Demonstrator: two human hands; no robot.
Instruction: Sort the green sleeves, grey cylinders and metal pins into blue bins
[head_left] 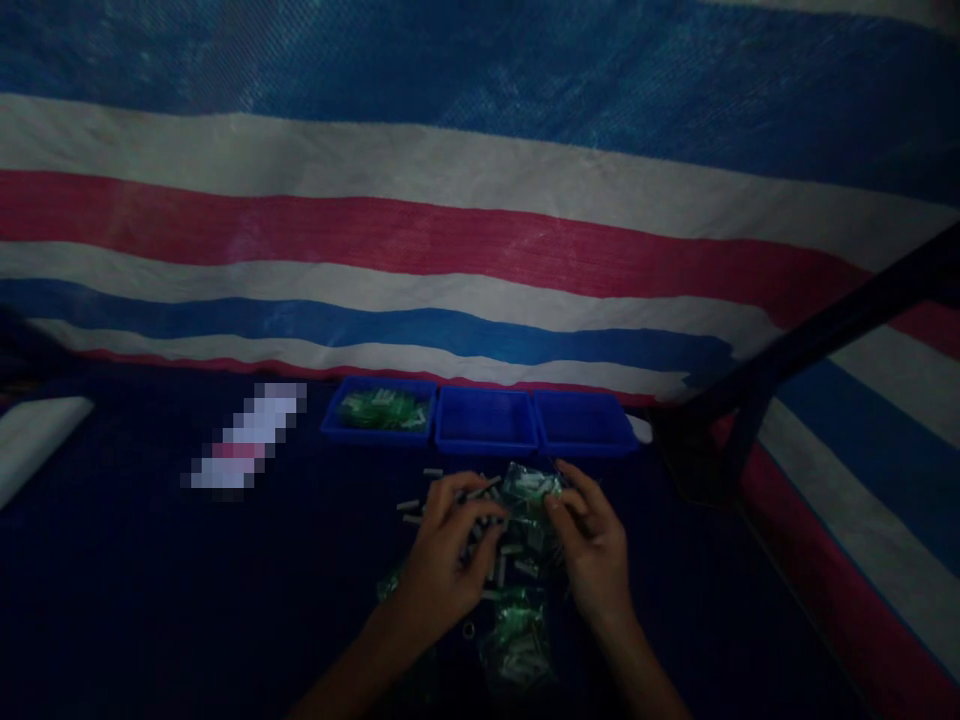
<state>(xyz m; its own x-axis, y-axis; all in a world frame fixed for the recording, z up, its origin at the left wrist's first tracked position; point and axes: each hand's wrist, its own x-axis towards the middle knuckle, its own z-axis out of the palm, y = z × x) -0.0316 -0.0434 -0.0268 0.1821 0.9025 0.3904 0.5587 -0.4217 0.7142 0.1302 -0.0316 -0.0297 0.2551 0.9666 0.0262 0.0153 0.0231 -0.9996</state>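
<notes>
My right hand (600, 555) pinches a small clear plastic bag (531, 482) with a green tint and pale pieces inside. My left hand (450, 550) is just left of it, fingers curved and thumb apart from the index finger; nothing shows clearly between them. Beneath and between both hands lie several loose short pale sticks (501, 570), partly hidden by the fingers. Nearer to me, a second green-tinted bag (517, 640) with pale pieces lies on the dark surface. A small ring-like piece (469, 630) sits beside it. The light is dim, so fine details blur.
Three blue trays stand in a row at the back: the left tray (327, 420) holds green-tinted bags, beside a middle tray (487, 447) and a right tray (585, 446). A pixelated pale item (247, 440) lies left. Striped sheeting (450, 240) hangs behind; a dark bar (825, 320) slants at right.
</notes>
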